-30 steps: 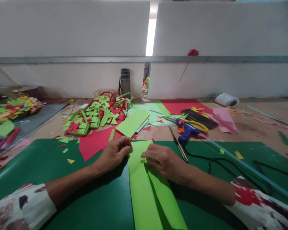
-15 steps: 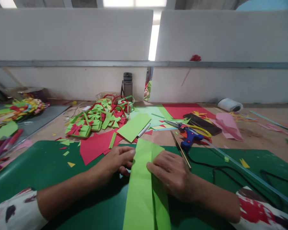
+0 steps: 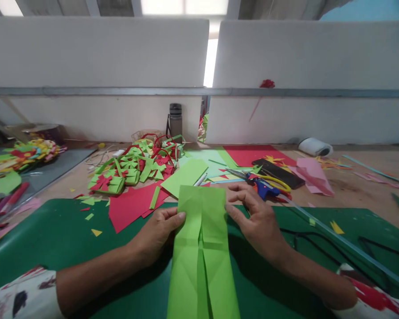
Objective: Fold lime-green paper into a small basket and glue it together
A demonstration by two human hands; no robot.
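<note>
A long light-green paper sheet [image 3: 201,239] lies on the dark green cutting mat [image 3: 69,235], its two long sides folded in to a centre seam. My left hand [image 3: 158,232] pinches the sheet's left edge between thumb and fingers. My right hand [image 3: 256,217] touches the right edge, fingers spread and partly lifted.
Behind the mat lie a red sheet [image 3: 133,204], a green sheet [image 3: 186,175], a pen [image 3: 199,179], a blue glue gun [image 3: 266,189], yellow scissors [image 3: 272,179], a black phone [image 3: 279,170], a clear ruler [image 3: 339,241]. A heap of paper pieces [image 3: 133,166], a bottle [image 3: 175,119] and white partitions stand behind.
The sheet's top has been spread out flat and wider. My right hand lifted off the paper's middle and moved to its right edge, fingers opening. My left hand now grips the left edge.
</note>
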